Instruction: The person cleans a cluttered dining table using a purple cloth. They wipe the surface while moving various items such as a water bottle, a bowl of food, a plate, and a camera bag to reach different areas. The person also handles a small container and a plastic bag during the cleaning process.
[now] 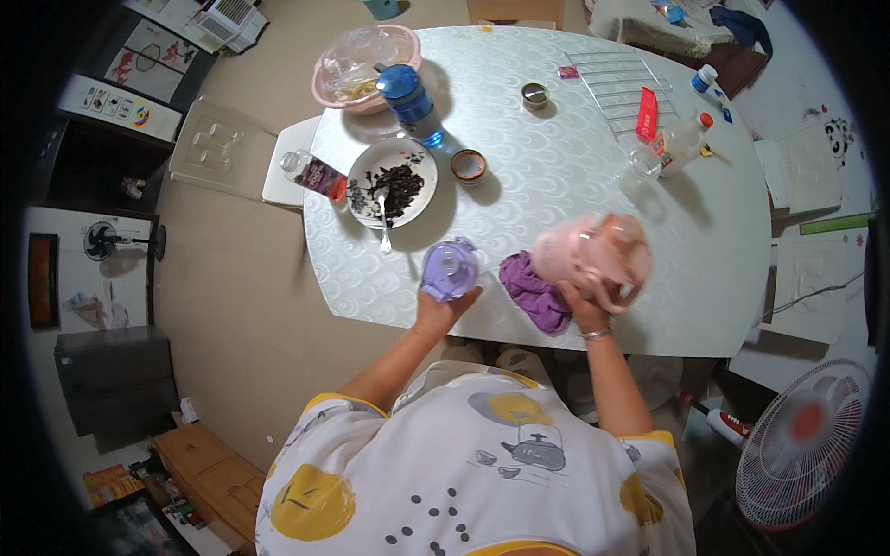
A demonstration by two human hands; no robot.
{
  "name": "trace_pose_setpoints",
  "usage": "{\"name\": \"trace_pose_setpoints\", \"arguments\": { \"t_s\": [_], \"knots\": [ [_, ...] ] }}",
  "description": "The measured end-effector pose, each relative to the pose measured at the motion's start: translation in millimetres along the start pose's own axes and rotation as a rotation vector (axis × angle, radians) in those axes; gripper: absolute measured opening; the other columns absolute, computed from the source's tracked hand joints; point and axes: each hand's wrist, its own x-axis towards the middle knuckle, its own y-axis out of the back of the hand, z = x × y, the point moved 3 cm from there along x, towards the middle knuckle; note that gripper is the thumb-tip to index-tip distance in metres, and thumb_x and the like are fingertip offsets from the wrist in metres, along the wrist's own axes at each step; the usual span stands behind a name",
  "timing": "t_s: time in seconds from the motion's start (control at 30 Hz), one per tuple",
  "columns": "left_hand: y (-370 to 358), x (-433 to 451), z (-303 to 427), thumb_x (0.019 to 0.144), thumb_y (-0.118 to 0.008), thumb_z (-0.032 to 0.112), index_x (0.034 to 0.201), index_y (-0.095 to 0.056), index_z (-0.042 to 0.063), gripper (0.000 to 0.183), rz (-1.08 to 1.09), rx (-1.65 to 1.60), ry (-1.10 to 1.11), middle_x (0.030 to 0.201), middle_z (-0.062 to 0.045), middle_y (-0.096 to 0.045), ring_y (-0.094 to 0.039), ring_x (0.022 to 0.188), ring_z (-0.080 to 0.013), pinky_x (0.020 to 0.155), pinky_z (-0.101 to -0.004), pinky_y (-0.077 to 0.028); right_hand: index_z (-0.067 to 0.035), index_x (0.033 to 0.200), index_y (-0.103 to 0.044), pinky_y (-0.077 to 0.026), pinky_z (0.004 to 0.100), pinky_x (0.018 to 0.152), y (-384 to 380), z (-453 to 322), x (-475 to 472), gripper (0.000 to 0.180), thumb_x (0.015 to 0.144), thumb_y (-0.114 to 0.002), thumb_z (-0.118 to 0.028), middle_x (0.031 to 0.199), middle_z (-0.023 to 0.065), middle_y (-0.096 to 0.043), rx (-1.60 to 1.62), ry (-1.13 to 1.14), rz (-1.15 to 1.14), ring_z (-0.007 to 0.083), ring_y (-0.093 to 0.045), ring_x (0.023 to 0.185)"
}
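Observation:
My left hand (445,311) is around a purple lidded bottle (450,270) near the table's front edge. In my right hand (587,306) is a large pink bottle (577,254) with a handle, tilted and slightly blurred. A crumpled purple cloth (534,292) lies on the table between the two, against the pink bottle in this view. Beyond my left hand, a patterned plate (360,158) holds dark food and a white spoon (383,222). A small round jar (468,167) stands to the right of that plate.
At the far left are a pink basin (414,42) with a plastic bag, a blue bottle (410,101) and a labelled bottle (316,175). A wire rack (605,90), a red packet (646,115), a clear jar (641,170) and a red-capped bottle (685,142) occupy the right. A fan (806,424) stands at lower right.

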Motion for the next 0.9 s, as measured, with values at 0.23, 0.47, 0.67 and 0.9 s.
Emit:
{"name": "trace_pose_setpoints", "arguments": {
  "t_s": [0.23, 0.47, 0.67, 0.9],
  "knots": [
    [39, -11, -54, 0.08, -0.074, 0.027, 0.117, -0.059, 0.006, 0.045, 0.207, 0.122, 0.061, 0.113, -0.009, -0.062, -0.059, 0.105, -0.0264, 0.092, -0.0384, -0.046, -0.005, 0.135, -0.037, -0.042, 0.0402, 0.103, -120, -59, 49, 0.089, 0.063, -0.087, -0.023, 0.14, 0.0176, -0.034, 0.21, -0.103, 0.091, 0.0307, -0.043, 0.126],
    [32, -2, -84, 0.076, -0.077, 0.022, 0.121, -0.057, 0.004, 0.053, 0.218, 0.076, -0.038, 0.119, -0.011, -0.061, -0.058, 0.108, -0.0285, 0.095, -0.0388, -0.045, -0.016, 0.118, -0.059, -0.042, 0.0369, 0.095, -111, -111, 84, 0.05, 0.073, -0.077, -0.025, 0.118, 0.0035, -0.059, 0.133, 0.003, 0.184, 0.0257, -0.054, 0.113],
    [39, -1, -57, 0.074, -0.082, 0.012, 0.121, -0.056, -0.003, 0.056, 0.232, -0.252, 0.015, 0.119, -0.014, -0.06, -0.056, 0.108, -0.0263, 0.097, -0.037, -0.043, -0.004, 0.136, -0.036, -0.037, 0.0385, 0.106, -129, -82, 44, 0.089, 0.067, -0.084, -0.034, 0.134, 0.0152, -0.046, 0.339, -0.301, 0.104, 0.0301, -0.046, 0.126],
    [48, -34, -84, 0.08, -0.074, 0.009, 0.144, -0.023, 0.004, 0.082, 0.054, -0.349, 0.183, 0.138, -0.014, -0.04, -0.043, 0.123, -0.0244, 0.1, -0.0388, -0.036, 0.0, 0.144, -0.025, -0.029, 0.0444, 0.111, -148, -104, -68, 0.08, 0.078, -0.069, -0.013, 0.143, 0.0229, -0.034, 0.162, -0.398, 0.261, 0.0398, -0.034, 0.134]
  ]
}}
